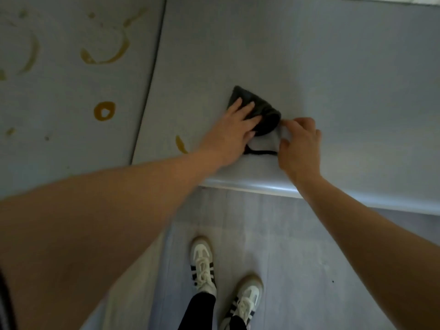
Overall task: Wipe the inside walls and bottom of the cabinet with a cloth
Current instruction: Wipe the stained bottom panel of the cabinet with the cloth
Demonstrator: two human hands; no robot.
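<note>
Cloth [256, 110] half-folded near tabletop [333, 67] front edge, left hand [234, 126] spread flat pinning it, right hand [298, 139] pinching its pale corner; loose fold may spring open if released

A dark cloth [258, 110] lies on the grey counter [333, 67], near its front edge, with the left hand [232, 132] pressed flat on it, fingers [240, 107] straight. The right hand [298, 141] pinches the cloth's pale folded corner just beside the left. Yellow-brown ring stains [104, 111] mark the surface left of a seam; two white shoes [202, 263] stand on the floor below.
</note>
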